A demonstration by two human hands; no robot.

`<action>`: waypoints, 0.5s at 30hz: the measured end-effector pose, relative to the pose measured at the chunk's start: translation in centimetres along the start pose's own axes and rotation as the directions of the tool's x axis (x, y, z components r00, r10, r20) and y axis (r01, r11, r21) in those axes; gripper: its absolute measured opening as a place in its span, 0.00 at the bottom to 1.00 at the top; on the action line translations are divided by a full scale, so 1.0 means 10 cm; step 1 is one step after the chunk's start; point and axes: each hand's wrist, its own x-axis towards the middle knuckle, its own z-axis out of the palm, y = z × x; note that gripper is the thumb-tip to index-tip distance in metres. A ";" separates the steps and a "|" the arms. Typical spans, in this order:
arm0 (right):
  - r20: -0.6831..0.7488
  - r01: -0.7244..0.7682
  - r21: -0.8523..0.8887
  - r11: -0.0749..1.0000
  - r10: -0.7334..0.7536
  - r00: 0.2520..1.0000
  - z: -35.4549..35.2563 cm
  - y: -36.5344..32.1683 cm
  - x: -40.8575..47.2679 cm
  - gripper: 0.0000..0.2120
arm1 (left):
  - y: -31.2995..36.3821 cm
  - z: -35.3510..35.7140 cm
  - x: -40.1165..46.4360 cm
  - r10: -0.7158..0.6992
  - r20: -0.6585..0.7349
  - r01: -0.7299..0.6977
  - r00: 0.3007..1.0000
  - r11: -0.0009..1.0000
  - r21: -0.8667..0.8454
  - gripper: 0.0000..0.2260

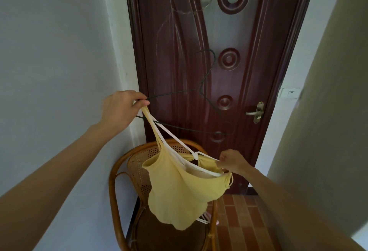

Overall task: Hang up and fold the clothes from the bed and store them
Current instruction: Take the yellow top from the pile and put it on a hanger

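A yellow camisole top [179, 189] with thin white and yellow straps hangs in the air in front of a dark red door. My left hand [121, 107] pinches one end of a thin dark wire hanger [201, 91] together with the top's left straps. The hanger is tilted, its hook pointing up toward the door. My right hand [231, 161] is closed on the top's right strap and edge, lower and to the right. Part of the hanger's lower bar runs behind the straps.
A rattan chair [139, 163] with a cane back stands directly under the top, against the white wall corner. The closed door [249, 51] has a brass handle [256, 112] at the right. Reddish floor tiles [245, 221] lie to the right of the chair.
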 end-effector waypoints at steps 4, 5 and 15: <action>-0.013 -0.001 -0.028 1.000 0.000 1.000 -0.09 0.05 -0.01 0.14 | -0.03 0.02 -0.02 -0.004 -0.001 0.004 1.000 1.000 -0.010 0.11; -0.008 -0.015 -0.025 1.000 0.015 1.000 -0.12 0.06 0.00 0.14 | -0.04 0.02 -0.03 -0.005 -0.001 0.005 1.000 1.000 -0.013 0.11; 0.086 -0.270 0.488 0.830 0.262 0.961 -0.51 0.27 -0.04 0.04 | -0.20 0.07 -0.08 -0.061 -0.003 0.061 0.998 0.998 0.002 0.11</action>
